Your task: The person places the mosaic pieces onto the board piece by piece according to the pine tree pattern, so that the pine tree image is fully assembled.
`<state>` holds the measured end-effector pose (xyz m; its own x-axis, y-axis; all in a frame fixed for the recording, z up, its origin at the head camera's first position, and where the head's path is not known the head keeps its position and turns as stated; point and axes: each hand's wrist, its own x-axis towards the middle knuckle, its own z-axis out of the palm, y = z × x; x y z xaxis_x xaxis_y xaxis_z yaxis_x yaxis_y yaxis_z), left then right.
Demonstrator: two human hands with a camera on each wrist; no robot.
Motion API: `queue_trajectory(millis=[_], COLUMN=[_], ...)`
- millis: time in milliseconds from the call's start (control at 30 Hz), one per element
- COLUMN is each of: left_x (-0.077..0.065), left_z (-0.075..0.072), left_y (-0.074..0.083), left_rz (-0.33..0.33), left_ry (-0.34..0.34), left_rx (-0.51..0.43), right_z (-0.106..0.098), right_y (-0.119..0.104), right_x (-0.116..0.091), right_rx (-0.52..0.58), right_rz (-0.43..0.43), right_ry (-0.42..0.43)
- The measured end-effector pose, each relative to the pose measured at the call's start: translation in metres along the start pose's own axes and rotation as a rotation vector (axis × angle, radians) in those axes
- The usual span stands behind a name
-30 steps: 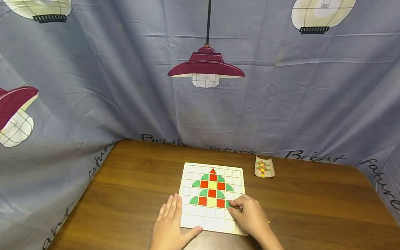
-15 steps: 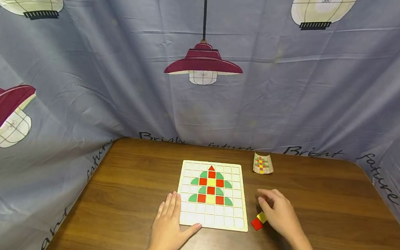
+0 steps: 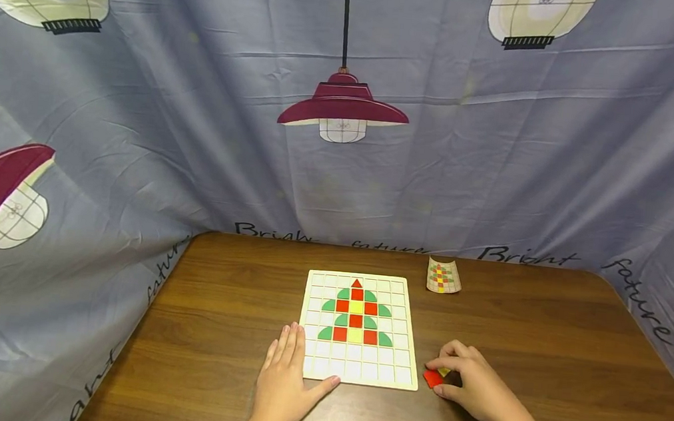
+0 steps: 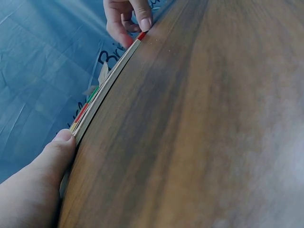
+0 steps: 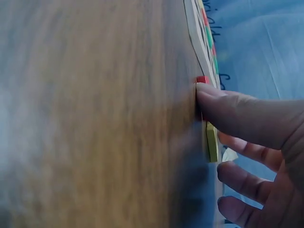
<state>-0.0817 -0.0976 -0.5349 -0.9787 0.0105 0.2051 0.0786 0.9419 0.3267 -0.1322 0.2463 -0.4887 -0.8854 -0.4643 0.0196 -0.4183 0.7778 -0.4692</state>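
Note:
A white gridded board [image 3: 379,364] lies on the table, with red, yellow and green tiles set in a tree pattern. My left hand [image 3: 284,390] rests at its lower left corner, fingers straight along the left edge and thumb on the front edge. Right of the board, my right hand [image 3: 474,382] pinches a red square tile [image 3: 433,379] between thumb and index finger. The thumb also shows against the red tile [image 5: 202,80] in the right wrist view. Beside it lies a yellow tile [image 5: 212,142], partly hidden by the hand in the head view.
A small curled pattern card [image 3: 443,276] showing a similar tree lies behind and right of the board. The brown wooden table [image 3: 233,295] meets a grey-blue printed curtain [image 3: 212,126] at its back and left side.
My right hand has left the green quarter-round tile on the board and moved right, then down to the red tile, where its fingers have closed. The left hand stays at the board.

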Motion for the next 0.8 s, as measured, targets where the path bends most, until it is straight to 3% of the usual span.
queue_trajectory(millis=[233,467,633,800], left_x=[0.000,0.000,0.000,0.000], left_z=[-0.001,-0.001,0.000,0.001], left_y=[0.001,0.001,0.001,0.000], left_rz=[-0.006,-0.014,-0.007,-0.009], left_ry=[-0.012,-0.028,-0.011,-0.012], left_rx=[-0.006,-0.004,0.000,0.002], right_z=[0.003,0.007,0.014,0.027], right_y=[-0.001,-0.007,-0.020,-0.042], right_x=[0.004,0.015,0.030,0.047], right_rx=[0.030,0.155,0.213,0.287], right_rz=[0.024,0.052,0.078,0.095], right_ry=[0.053,0.072,0.117,0.110])
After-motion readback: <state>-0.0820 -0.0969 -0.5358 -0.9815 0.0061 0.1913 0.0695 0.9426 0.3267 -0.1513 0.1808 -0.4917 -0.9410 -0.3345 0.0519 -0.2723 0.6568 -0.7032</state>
